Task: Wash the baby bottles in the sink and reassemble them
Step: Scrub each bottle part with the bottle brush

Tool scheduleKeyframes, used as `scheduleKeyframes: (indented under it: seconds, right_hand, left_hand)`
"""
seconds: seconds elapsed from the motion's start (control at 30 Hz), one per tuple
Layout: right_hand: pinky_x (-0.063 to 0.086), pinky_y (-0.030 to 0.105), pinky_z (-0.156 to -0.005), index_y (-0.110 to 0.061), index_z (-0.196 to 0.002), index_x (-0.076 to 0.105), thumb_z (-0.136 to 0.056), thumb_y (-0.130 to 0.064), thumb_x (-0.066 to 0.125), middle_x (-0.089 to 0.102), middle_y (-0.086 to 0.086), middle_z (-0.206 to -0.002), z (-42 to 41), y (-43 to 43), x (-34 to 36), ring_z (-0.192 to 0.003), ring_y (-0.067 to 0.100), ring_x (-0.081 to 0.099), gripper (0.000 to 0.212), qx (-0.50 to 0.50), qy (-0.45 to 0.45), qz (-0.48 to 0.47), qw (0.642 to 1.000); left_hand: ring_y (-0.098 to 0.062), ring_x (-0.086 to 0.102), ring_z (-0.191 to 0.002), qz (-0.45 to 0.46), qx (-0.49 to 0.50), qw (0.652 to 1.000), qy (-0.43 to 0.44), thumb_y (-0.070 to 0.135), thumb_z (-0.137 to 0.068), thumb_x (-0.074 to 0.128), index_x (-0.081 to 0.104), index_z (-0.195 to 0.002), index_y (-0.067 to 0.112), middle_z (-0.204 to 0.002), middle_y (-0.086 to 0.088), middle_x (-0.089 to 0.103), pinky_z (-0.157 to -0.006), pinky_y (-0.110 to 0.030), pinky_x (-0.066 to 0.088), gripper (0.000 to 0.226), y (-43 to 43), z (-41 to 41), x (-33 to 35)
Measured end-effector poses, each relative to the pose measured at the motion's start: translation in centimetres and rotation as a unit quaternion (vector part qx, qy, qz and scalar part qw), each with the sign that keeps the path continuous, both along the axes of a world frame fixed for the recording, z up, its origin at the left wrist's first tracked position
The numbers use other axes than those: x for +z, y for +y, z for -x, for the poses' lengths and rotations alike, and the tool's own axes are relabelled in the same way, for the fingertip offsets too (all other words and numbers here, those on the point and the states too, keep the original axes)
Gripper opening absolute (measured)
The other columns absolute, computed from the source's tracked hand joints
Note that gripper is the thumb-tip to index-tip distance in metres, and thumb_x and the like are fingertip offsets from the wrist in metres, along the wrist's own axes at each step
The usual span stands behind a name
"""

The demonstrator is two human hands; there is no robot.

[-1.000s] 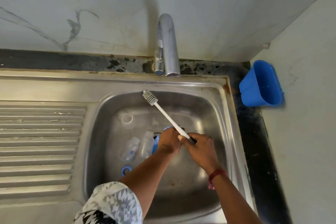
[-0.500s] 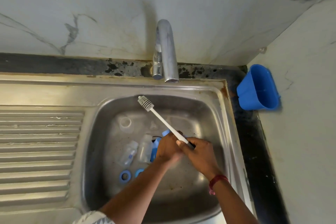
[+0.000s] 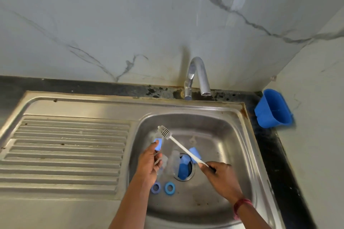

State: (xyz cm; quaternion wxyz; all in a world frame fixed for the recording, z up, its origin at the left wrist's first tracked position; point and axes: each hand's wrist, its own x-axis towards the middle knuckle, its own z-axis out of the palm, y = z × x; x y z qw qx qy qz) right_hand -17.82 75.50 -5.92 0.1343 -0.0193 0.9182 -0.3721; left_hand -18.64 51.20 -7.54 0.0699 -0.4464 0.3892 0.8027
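My left hand [image 3: 148, 161] pinches a small blue bottle cap [image 3: 158, 143] above the left side of the steel sink basin [image 3: 223, 132]. In my right hand [image 3: 222, 176] I grip the handle end of a white bottle brush [image 3: 183, 148]; its bristled head points up and left, close to the cap. Clear bottle bodies [image 3: 174, 161] lie on the basin floor by the drain. Two more blue caps [image 3: 194, 152] [image 3: 183, 167] sit over the drain. Two blue screw rings [image 3: 169, 188] [image 3: 156, 188] lie near the front of the basin, beside my left wrist.
The chrome tap [image 3: 199, 78] stands behind the basin, with no water running. A ribbed steel draining board [image 3: 65, 150] stretches to the left. A blue plastic holder [image 3: 273, 108] hangs on the right wall above a black counter strip [image 3: 275, 154].
My left hand has lifted out of the parts by the drain, holding a blue cap, and moved left. The brush now points at it. The camera has tilted up.
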Motion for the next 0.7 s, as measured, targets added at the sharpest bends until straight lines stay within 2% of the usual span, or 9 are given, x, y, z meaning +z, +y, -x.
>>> scheduleKeyframes:
  seconds: [0.07, 0.13, 0.23, 0.33, 0.43, 0.53, 0.6, 0.63, 0.7]
  right_hand:
    - [0.028, 0.020, -0.048, -0.032, -0.052, 0.051, -0.090, -0.044, 0.065, 0.036, -0.009, -0.045, -0.8, -0.4, 0.7, -0.046, 0.009, 0.031, 0.042, 0.014, 0.014, 0.005, 1.000]
    - [0.029, 0.021, -0.048, -0.038, -0.051, 0.051, -0.090, -0.044, 0.065, 0.036, -0.010, -0.045, -1.3, -0.8, 1.4, -0.045, 0.009, 0.031, 0.043, 0.022, 0.025, 0.002, 0.999]
    - [0.030, 0.024, -0.048, -0.026, -0.050, 0.046, -0.089, -0.047, 0.065, 0.036, -0.007, -0.046, -1.9, -1.0, 2.1, -0.045, 0.009, 0.030, 0.048, 0.014, 0.032, 0.000, 0.999]
    - [0.028, 0.017, -0.046, -0.026, -0.050, 0.044, -0.089, -0.047, 0.066, 0.039, -0.009, -0.044, -2.6, -1.0, 2.7, -0.043, 0.009, 0.032, 0.049, 0.019, 0.044, -0.025, 0.999]
    - [0.027, 0.018, -0.046, -0.024, -0.052, 0.045, -0.086, -0.054, 0.065, 0.038, -0.007, -0.045, -2.9, -0.8, 3.3, -0.044, 0.011, 0.032, 0.050, 0.037, 0.070, -0.066, 0.995]
    - [0.027, 0.018, -0.044, -0.026, -0.061, 0.059, -0.085, -0.062, 0.060, 0.043, -0.007, -0.052, -3.0, -0.8, 3.8, -0.047, 0.012, 0.038, 0.043, 0.056, 0.139, -0.140, 0.979]
    - [0.025, 0.012, -0.043, -0.029, -0.068, 0.066, -0.085, -0.064, 0.053, 0.046, -0.011, -0.056, -2.8, -0.9, 3.8, -0.047, 0.008, 0.042, 0.041, 0.067, 0.219, -0.170, 0.959]
    - [0.026, 0.009, -0.043, -0.030, -0.070, 0.068, -0.086, -0.065, 0.049, 0.046, -0.012, -0.057, -2.6, -0.9, 3.9, -0.046, 0.007, 0.043, 0.043, 0.069, 0.248, -0.175, 0.950]
    - [0.035, 0.014, -0.038, -0.029, -0.073, 0.070, -0.091, -0.070, 0.036, 0.047, -0.013, -0.057, -2.3, -1.0, 3.8, -0.044, 0.006, 0.045, 0.056, 0.073, 0.281, -0.173, 0.941]
  left_hand:
    - [-0.015, 0.057, -0.066, -0.020, 0.024, 0.999, 0.016, 0.025, -0.088, 0.072, 0.064, -0.095, 0.008, -0.068, -0.006, 0.062, -0.057, -0.027, 0.046, 0.021, -0.6, -0.3, 1.1]
    - [-0.017, 0.062, -0.072, -0.039, 0.041, 0.998, 0.035, 0.023, -0.090, 0.070, 0.065, -0.098, 0.008, -0.065, -0.005, 0.067, -0.062, -0.030, 0.049, 0.018, -1.0, -0.6, 2.1]
    - [-0.015, 0.066, -0.071, -0.061, 0.045, 0.996, 0.054, 0.023, -0.091, 0.068, 0.066, -0.098, 0.008, -0.065, -0.004, 0.070, -0.067, -0.031, 0.051, 0.016, -1.6, -1.1, 3.2]
    - [-0.016, 0.065, -0.076, -0.053, 0.061, 0.995, 0.058, 0.027, -0.089, 0.070, 0.067, -0.096, 0.009, -0.073, -0.006, 0.070, -0.071, -0.031, 0.053, 0.019, -2.5, -1.2, 4.0]
    - [-0.017, 0.062, -0.074, -0.017, 0.049, 0.997, 0.054, 0.029, -0.086, 0.074, 0.069, -0.093, 0.010, -0.077, -0.008, 0.066, -0.075, -0.033, 0.053, 0.021, -2.8, -1.2, 4.4]
    - [-0.018, 0.062, -0.078, 0.013, 0.023, 0.998, 0.055, 0.029, -0.083, 0.077, 0.071, -0.098, 0.009, -0.088, -0.010, 0.067, -0.074, -0.034, 0.054, 0.026, -2.7, -1.2, 4.6]
    - [-0.020, 0.064, -0.087, 0.024, 0.023, 0.998, 0.057, 0.026, -0.084, 0.076, 0.068, -0.099, 0.007, -0.096, -0.012, 0.069, -0.080, -0.038, 0.054, 0.026, -2.6, -1.3, 5.0]
    - [-0.021, 0.064, -0.090, 0.030, 0.029, 0.997, 0.058, 0.024, -0.084, 0.076, 0.067, -0.098, 0.006, -0.099, -0.014, 0.070, -0.085, -0.040, 0.054, 0.024, -2.6, -1.5, 5.2]
    - [-0.022, 0.065, -0.090, 0.039, 0.044, 0.996, 0.060, 0.022, -0.083, 0.078, 0.067, -0.097, 0.005, -0.103, -0.019, 0.070, -0.090, -0.042, 0.054, 0.025, -2.6, -1.8, 5.4]
